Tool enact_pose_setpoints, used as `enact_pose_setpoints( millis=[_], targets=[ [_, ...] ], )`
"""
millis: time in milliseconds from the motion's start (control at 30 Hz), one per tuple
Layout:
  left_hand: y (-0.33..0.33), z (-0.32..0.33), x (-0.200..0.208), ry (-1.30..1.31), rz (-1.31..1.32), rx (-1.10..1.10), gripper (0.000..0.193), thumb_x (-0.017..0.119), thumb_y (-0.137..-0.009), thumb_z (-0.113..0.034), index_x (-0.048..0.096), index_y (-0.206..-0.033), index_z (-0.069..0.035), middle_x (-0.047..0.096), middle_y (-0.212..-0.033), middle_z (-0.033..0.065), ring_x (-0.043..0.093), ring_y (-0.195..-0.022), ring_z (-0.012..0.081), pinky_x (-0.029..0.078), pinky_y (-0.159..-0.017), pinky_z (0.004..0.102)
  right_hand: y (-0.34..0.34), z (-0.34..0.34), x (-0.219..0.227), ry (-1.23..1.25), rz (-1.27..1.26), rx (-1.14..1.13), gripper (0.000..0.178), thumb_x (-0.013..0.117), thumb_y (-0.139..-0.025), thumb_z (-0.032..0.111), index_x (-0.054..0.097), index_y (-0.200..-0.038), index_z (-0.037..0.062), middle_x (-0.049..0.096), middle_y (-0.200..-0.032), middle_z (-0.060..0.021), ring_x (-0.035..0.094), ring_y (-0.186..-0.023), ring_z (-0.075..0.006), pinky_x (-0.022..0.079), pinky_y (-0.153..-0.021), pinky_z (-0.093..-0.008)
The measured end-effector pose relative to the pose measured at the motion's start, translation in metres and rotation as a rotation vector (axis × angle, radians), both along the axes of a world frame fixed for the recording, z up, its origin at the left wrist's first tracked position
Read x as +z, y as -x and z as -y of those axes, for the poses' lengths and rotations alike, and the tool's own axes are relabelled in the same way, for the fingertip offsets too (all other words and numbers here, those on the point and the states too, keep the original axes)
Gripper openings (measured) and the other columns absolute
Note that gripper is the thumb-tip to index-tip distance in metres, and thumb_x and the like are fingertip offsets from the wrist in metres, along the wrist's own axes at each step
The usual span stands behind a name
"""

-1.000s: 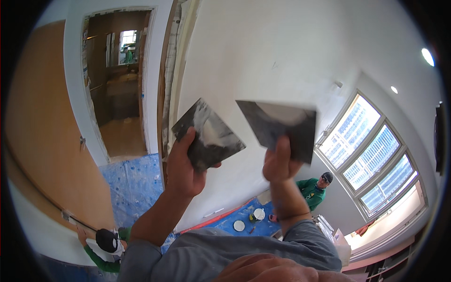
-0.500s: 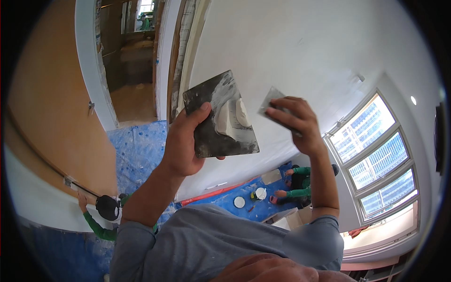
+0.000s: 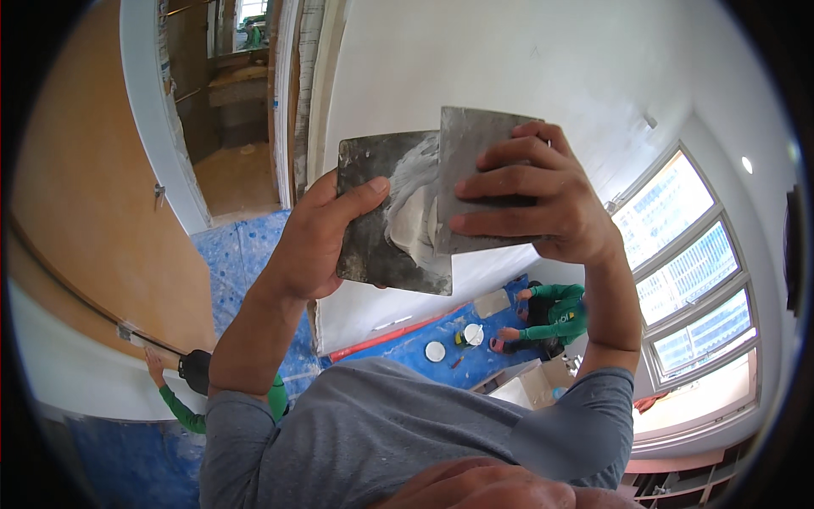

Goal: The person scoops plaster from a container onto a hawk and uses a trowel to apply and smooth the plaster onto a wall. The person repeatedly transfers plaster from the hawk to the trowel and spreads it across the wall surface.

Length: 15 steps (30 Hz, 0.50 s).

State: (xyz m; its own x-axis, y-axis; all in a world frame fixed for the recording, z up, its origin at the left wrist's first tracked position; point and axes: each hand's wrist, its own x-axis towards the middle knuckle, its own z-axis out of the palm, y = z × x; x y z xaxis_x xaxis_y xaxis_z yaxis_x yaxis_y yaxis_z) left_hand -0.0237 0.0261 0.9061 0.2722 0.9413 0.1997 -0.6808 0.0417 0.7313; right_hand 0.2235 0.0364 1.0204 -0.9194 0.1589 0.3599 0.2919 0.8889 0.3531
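L hand (image 3: 315, 237) is gripping the dark scraper (image 3: 365, 246), a squarish flat metal sheet, by its left side, up in front of the white wall (image 3: 407, 59); thumb is lying flat on the near face, other fingers are curling behind, mostly hidden, a tip just peeking out under the bottom edge, so they're clamped on it. Dark scraper is looking well used: near-black w/ pale scuffs & specks along the edges, tilting a bit, its bottom edge sloping down to the right. Cream paste (image 3: 411, 222) is sitting in a thick lump on the right half of its face, w/ thin whitish smears spreading above & below. R hand (image 3: 560, 204) is holding the gray scraper (image 3: 466, 153), which is overlapping the dark scraper's right side from in front & hiding that part; can't tell if the two are touching. Gray scraper is showing a paler, cleaner face w/ light flecks, its left edge standing approx. upright beside the paste. R fingers are lying slightly apart across that face, clamped on it; thumb is out of sight. Window (image 3: 657, 208) is standing well right of the dark scraper, wooden door (image 3: 93, 153) well left. Blue floor sheet (image 3: 246, 263) is spreading below it, w/ a white tub (image 3: 474, 333) sitting below right. Co-worker in green (image 3: 560, 318) is showing farther below right.
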Motion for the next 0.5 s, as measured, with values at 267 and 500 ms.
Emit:
enact_pose_setpoints(
  millis=[267,500],
  targets=[
    [0.032,-0.002,-0.019,0.047,0.046,0.081,0.031,0.059,-0.098,-0.024,0.054,-0.124,-0.005,0.068,-0.096,0.0098,0.071,-0.072,0.0217,0.056,-0.044,0.0374,-0.011,-0.01,0.036,-0.03,0.078,-0.15,0.056,0.06,-0.065,-0.01,0.08,-0.104,0.0246,0.071,-0.112,0.0033,0.062,-0.108,-0.0197,0.039,-0.102,-0.0399],
    [0.044,0.006,-0.055,0.104,0.077,0.091,0.035,0.059,-0.098,-0.023,0.054,-0.128,-0.005,0.068,-0.101,0.0092,0.072,-0.076,0.0215,0.058,-0.05,0.0362,0.029,-0.057,0.17,-0.557,-0.46,-0.33,0.065,0.058,-0.081,-0.01,0.058,-0.141,0.0163,0.063,-0.132,-0.0124,0.061,-0.116,-0.0306,0.051,-0.098,-0.0385]
  ],
)
